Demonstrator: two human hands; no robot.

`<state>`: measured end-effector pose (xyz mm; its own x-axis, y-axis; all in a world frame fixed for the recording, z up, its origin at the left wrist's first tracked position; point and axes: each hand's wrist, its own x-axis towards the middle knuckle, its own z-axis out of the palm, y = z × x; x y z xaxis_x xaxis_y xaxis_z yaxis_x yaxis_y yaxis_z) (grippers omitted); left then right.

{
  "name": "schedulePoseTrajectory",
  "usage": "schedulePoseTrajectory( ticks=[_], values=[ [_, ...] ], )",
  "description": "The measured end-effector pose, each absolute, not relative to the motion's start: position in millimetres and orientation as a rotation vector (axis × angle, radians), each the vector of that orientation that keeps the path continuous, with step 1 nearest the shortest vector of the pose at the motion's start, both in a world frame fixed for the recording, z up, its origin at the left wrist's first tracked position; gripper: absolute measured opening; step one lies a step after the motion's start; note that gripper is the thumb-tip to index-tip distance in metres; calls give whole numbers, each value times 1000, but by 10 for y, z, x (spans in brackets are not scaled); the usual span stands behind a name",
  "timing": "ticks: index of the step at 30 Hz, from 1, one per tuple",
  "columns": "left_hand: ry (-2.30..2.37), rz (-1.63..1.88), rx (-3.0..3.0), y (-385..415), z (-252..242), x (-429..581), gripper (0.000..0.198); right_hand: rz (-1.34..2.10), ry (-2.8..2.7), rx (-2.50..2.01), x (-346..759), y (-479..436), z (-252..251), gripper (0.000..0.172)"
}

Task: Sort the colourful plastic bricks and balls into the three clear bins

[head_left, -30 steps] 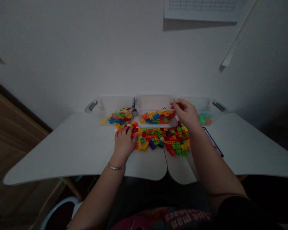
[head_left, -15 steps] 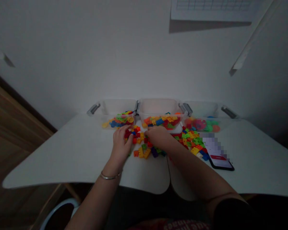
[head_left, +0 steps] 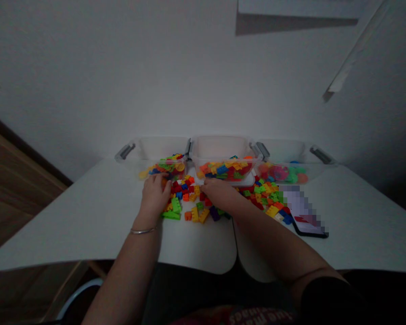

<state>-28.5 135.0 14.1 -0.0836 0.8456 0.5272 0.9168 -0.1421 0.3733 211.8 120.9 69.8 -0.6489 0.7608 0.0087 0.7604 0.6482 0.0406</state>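
My left hand (head_left: 153, 195), with a silver bangle at its wrist, is just in front of the left clear bin (head_left: 145, 162). Its fingers and thumb curl around an orange toy building brick (head_left: 164, 181), which is partly hidden. Over the pile of colourful building bricks (head_left: 186, 189) in front of the middle bin (head_left: 225, 149), my right hand (head_left: 219, 192) reaches leftward. Its fingers are bent together and point down among the bricks; whatever is in them is hidden. Green bricks (head_left: 176, 206) lie beside my left hand, and yellow bricks (head_left: 195, 215) lie nearer to me.
A right clear bin (head_left: 311, 170) holds round coloured pieces. More bricks (head_left: 265, 194) spread before it, next to a phone (head_left: 309, 221) lying on the white table (head_left: 196, 248). A white lid (head_left: 248, 180) sits under the middle bin's front. A wall stands behind the bins.
My left hand has moved left from the brick pile to the front of the left bin, uncovering green bricks. My right hand stays near the same place. The view has shifted slightly.
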Motion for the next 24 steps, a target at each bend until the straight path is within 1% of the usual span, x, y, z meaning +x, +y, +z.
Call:
schedulePoseTrajectory(
  ticks=[6, 9, 11, 13, 15, 18, 21, 24],
  values=[
    [-2009, -940, -2110, 1331, 96, -304, 38, -17, 2914, 1264, 2091, 1228, 803, 22],
    [-1989, -936, -2143, 1317, 86, -316, 37, -137, 3121, 1227, 2193, 1229, 965, 19],
    [-1997, -968, -2137, 1321, 82, -325, 35, -150, 3324, 1273, 2333, 1223, 1106, 18],
    [-2001, -1008, -2141, 1331, 85, -332, 34, -60, 3517, 1434, 2523, 1217, 1247, 18],
    [-1995, -1050, -2157, 1340, 90, -332, 32, 68, 3632, 1698, 2739, 1226, 1355, 17],
    [-1972, -1106, -2166, 1348, 92, -326, 31, 193, 3592, 2146, 3031, 1294, 1410, 19],
    [-1960, -1131, -2166, 1350, 82, -323, 29, 158, 3408, 2442, 3190, 1420, 1353, 18],
    [-1982, -1113, -2153, 1343, 72, -322, 30, -1, 3196, 2549, 3205, 1537, 1261, 22]
  ],
)
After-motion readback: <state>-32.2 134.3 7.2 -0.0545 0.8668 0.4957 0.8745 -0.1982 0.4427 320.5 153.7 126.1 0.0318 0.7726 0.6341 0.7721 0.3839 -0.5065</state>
